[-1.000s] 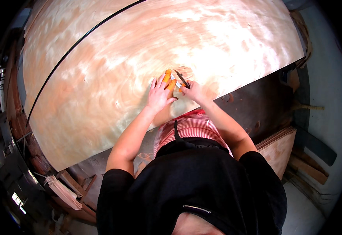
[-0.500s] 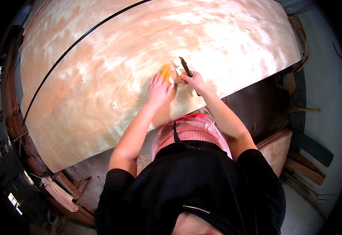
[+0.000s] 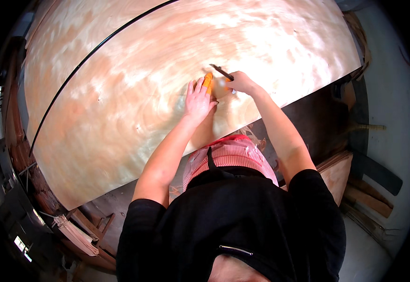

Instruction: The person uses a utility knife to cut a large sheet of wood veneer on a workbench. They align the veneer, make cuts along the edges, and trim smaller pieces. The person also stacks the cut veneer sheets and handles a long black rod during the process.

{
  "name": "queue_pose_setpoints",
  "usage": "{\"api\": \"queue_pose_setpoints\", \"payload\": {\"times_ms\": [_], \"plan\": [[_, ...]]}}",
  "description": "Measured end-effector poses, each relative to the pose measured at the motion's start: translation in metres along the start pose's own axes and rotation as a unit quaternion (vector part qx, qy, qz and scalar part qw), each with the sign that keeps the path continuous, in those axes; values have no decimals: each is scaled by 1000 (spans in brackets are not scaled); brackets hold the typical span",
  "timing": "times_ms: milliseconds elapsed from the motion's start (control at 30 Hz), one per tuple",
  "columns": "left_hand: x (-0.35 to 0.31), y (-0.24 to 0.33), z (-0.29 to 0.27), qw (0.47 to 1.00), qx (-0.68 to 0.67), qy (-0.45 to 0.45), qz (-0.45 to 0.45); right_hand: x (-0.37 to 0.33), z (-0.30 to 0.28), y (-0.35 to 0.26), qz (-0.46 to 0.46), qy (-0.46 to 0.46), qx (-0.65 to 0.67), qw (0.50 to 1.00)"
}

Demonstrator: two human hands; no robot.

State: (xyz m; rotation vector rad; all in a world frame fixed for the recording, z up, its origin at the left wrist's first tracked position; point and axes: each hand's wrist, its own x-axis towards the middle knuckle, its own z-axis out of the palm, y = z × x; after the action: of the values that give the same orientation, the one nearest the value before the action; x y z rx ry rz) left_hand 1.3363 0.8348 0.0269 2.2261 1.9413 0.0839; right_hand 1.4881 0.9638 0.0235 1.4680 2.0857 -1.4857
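Note:
A large sheet of pale wood veneer [image 3: 120, 117] lies in front of me. My left hand [image 3: 197, 102] rests on it palm down, fingers stretched out. An orange finger cover [image 3: 208, 82] wraps one of its fingers. Just to the right, my right hand [image 3: 243, 83] is closed around a slim dark utility knife [image 3: 221, 72], its end pointing up and left above the sheet. Some orange, seemingly another finger cover [image 3: 228, 85], shows at the right fingertips. Between the hands is a small whitish blur I cannot make out.
A thin black cord [image 3: 80, 63] curves across the sheet at the left. Stacked sheets [image 3: 336, 176] stand below the sheet's right edge. At the right, a brush-like tool [image 3: 367, 127] and a dark board [image 3: 379, 175] lie low. A bundle of pale strips [image 3: 76, 235] sits at lower left.
My right hand has shifted right, and the knife has tilted from nearly upright to leaning left. My left hand has moved slightly right, its fingers more spread; white bits near both hands look different.

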Motion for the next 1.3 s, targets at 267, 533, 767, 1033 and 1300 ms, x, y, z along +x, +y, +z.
{"api": "queue_pose_setpoints", "payload": {"times_ms": [267,533,767,1033,1300], "plan": [[-17,-2,26,989,-123,86,-15,-67,41,-12,110,23,162,980],[-35,26,28,998,-59,7,37,-70,73,25,89,34,365,926],[-37,18,12,990,-113,-49,74,-120,78,67,129,25,500,856],[-35,16,-2,984,-129,-75,101,-130,81,92,145,59,506,848],[-29,-14,19,953,-159,175,-191,-125,87,92,145,82,499,850]]}}
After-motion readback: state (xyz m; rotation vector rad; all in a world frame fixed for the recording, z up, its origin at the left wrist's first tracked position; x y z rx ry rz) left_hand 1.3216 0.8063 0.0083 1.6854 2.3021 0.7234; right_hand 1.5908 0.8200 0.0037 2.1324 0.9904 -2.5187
